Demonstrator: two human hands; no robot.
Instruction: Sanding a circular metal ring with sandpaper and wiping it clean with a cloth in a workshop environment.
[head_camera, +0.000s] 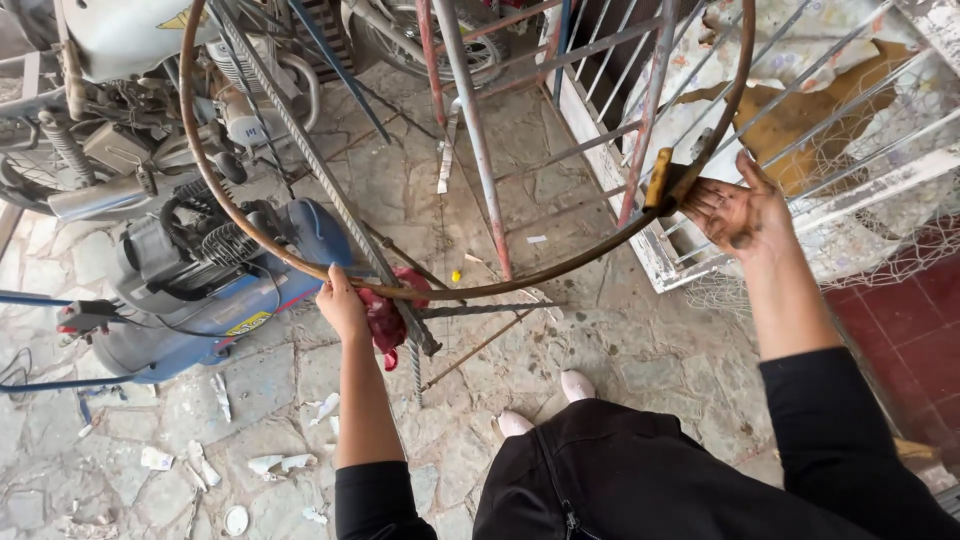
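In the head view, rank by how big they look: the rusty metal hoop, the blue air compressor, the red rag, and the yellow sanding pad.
1. rusty metal hoop
2. blue air compressor
3. and 4. red rag and yellow sanding pad: both partly hidden by the left hand and right hand, so I can't rank them.

Illumination is diffuse daylight, bright and even across the frame. Shadows are soft and faint; a weak one lies beneath the rusty round metal hoop (470, 290) at lower centre. The white painted window grille (800, 150) at upper right is near overexposure. Straight bars bow toward the edges, indicating wide-angle distortion. Focus is sharp throughout, with no visible motion blur.
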